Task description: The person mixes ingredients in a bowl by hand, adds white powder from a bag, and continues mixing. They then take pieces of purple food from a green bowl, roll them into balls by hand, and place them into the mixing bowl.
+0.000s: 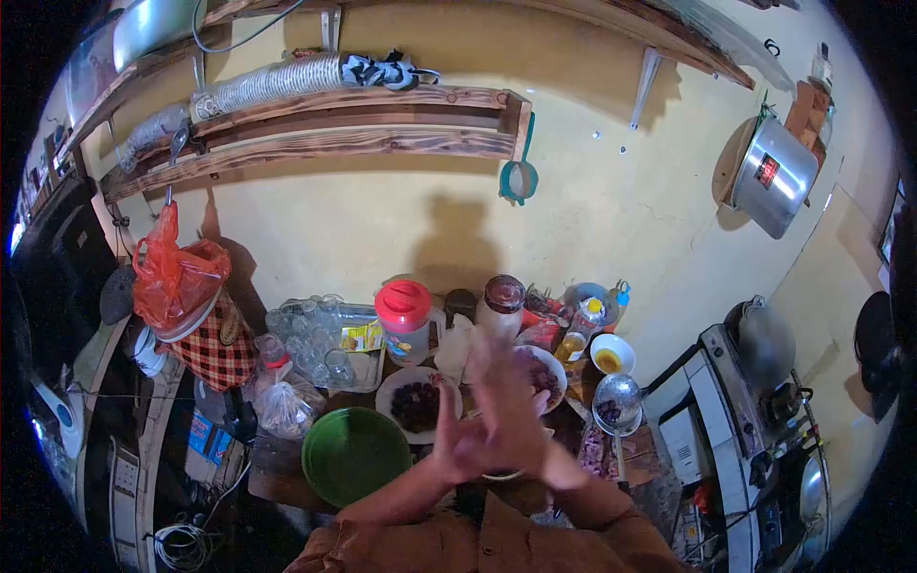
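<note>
My left hand (455, 437) and my right hand (514, 415) are raised in front of me, palms close together above the table's near edge. The fingers of both point upward, stretched out, and I see nothing held in either. Motion blurs the right fingers. Behind the left hand sits a white plate (384, 399) of dark purple pieces. A white bowl (559, 374) with similar purple pieces lies partly hidden behind the right hand. The green basin (356, 458) stands left of my left forearm. Something round and pale below my hands is mostly covered.
Along the wall stand a tray of glasses (315, 344), a red-lidded pitcher (405, 329), a jar (501, 306) and an oil bottle (575, 342). A sieve (617, 396) rests at right, near a small bowl (611, 351). Further right is a stove (731, 382).
</note>
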A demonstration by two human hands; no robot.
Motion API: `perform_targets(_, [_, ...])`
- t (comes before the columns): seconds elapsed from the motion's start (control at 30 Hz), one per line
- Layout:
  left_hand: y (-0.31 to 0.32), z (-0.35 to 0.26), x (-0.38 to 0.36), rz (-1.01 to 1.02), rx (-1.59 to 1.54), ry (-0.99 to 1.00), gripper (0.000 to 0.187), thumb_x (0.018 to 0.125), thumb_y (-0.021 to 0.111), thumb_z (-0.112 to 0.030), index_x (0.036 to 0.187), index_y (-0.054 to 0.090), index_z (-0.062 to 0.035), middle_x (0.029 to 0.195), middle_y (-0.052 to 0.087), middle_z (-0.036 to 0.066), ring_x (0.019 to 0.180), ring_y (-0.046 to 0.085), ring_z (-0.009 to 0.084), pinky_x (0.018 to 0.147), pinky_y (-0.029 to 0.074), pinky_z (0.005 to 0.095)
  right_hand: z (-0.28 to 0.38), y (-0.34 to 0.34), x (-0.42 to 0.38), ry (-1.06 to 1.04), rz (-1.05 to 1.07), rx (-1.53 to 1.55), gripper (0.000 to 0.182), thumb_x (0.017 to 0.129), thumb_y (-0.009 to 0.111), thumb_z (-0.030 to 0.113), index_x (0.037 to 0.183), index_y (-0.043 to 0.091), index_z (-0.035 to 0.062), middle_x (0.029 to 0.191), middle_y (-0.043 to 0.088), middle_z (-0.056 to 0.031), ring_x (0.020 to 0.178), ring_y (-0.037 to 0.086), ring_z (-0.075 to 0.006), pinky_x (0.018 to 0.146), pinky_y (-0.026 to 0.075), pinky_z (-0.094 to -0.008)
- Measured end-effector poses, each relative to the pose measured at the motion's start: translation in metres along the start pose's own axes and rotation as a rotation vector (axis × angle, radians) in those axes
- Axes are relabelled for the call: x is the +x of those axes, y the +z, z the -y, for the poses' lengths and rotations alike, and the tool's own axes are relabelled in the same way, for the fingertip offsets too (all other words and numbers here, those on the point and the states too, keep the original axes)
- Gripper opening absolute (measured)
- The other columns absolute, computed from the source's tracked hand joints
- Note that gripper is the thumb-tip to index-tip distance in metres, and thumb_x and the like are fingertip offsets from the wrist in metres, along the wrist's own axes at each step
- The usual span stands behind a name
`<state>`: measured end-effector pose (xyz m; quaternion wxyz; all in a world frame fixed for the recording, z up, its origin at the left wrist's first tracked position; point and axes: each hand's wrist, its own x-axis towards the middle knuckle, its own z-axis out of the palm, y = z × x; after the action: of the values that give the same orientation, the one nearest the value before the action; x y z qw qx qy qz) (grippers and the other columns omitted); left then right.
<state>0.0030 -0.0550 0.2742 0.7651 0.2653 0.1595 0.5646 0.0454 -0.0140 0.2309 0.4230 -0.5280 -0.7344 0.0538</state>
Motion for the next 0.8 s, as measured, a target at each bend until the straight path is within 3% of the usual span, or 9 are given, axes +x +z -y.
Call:
perform_targets(0.03, [-0.009,0.006,0.008,-0.001,-0.003,0.002,0.118,0.06,0.032,-0.087,0.139,0.012,-0.0018,0.146,0.013,0.012,0.134,0.016,0.0251,0.106,0.014,0.0498,0.018,0.016,-0.012,0.486,-0.337,-0.088,0.093,0.074,0.052,0.06,0.136,0.021,-0.0016,0.143,0.015,-0.024,0.131,0.006,-0.045,0.102,0.002,-0.0591])
perform_targets(0.07, [-0.028,0.014,0.022,0.115,-0.186,-0.023,0.118,0.06,0.033,-0.087,0.139,0.012,-0.0025,0.146,0.014,0.012,0.134,0.017,0.0258,0.106,0.016,0.0485,0.011,0.01,-0.014,0.486,-0.335,-0.086,0.093,0.074,0.052,0.06,0.136,0.021,-0.0016,0.143,0.015,-0.024,0.131,0.006,-0.045,0.102,0.002,-0.0591])
perform_targets(0.17, [-0.044,0.001,0.022,0.249,-0.439,-0.012,0.117,0.06,0.033,-0.087,0.139,0.013,-0.0035,0.145,0.015,0.012,0.133,0.018,0.0263,0.107,0.015,0.0456,0.005,-0.086,0.014,-0.903,0.568,0.2,0.093,0.072,0.05,0.059,0.138,0.019,0.0002,0.142,0.017,-0.0257,0.131,0.017,-0.0409,0.105,0.011,-0.0525])
perform_targets(0.3, [-0.005,-0.009,0.0,0.131,-0.169,-0.041,0.118,0.06,0.033,-0.087,0.139,0.012,-0.0022,0.146,0.012,0.012,0.135,0.012,0.024,0.108,0.01,0.0466,-0.005,-0.092,0.057,-0.557,0.243,0.151,0.091,0.072,0.048,0.062,0.136,0.025,0.001,0.139,0.022,-0.0276,0.129,0.019,-0.0445,0.104,0.011,-0.0556])
perform_targets(0.43, [-0.031,0.01,0.027,0.105,-0.244,0.01,0.115,0.061,0.021,-0.089,0.14,0.012,-0.0059,0.146,0.014,0.01,0.133,0.018,0.0232,0.108,0.014,0.0428,0.027,-0.084,0.007,-0.919,0.752,0.288,0.089,0.074,0.047,0.061,0.137,0.023,0.0024,0.141,0.015,-0.028,0.132,0.01,-0.043,0.103,0.009,-0.0568])
perform_targets(0.5, [-0.04,-0.005,0.014,0.224,-0.289,0.035,0.117,0.059,0.021,-0.09,0.14,0.013,-0.0068,0.146,0.015,0.009,0.133,0.019,0.0232,0.107,0.017,0.0425,0.006,-0.084,0.018,-1.024,0.587,0.245,0.097,0.071,0.048,0.067,0.137,0.021,0.0006,0.142,0.014,-0.0269,0.132,0.012,-0.0416,0.103,0.005,-0.0562])
perform_targets(0.6, [-0.028,-0.008,-0.002,0.189,-0.291,-0.108,0.121,0.055,0.023,-0.091,0.14,0.014,-0.0054,0.146,0.015,0.01,0.135,0.011,0.0204,0.106,0.012,0.0446,-0.006,-0.085,0.055,-0.577,0.254,0.101,0.091,0.071,0.055,0.058,0.138,0.023,0.006,0.143,0.019,-0.0211,0.132,0.012,-0.0434,0.101,0.012,-0.0597])
perform_targets(0.73, [-0.037,0.011,0.02,0.244,-0.395,-0.103,0.118,0.058,0.022,-0.09,0.14,0.014,-0.0045,0.146,0.014,0.012,0.136,0.01,0.0215,0.107,0.008,0.0445,0.019,-0.06,0.006,-0.729,-0.039,-0.339,0.096,0.071,0.05,0.064,0.139,0.018,0.003,0.142,0.012,-0.0283,0.132,0.006,-0.0442,0.102,0.002,-0.059])
perform_targets(0.8, [-0.029,-0.01,0.009,0.225,-0.362,-0.031,0.117,0.059,0.022,-0.089,0.14,0.014,-0.0045,0.146,0.014,0.012,0.136,0.01,0.022,0.107,0.008,0.0446,0.021,-0.08,0.005,-0.995,0.66,0.222,0.097,0.07,0.047,0.067,0.138,0.02,0.0033,0.141,0.012,-0.0296,0.132,0.005,-0.0446,0.102,0.002,-0.0586])
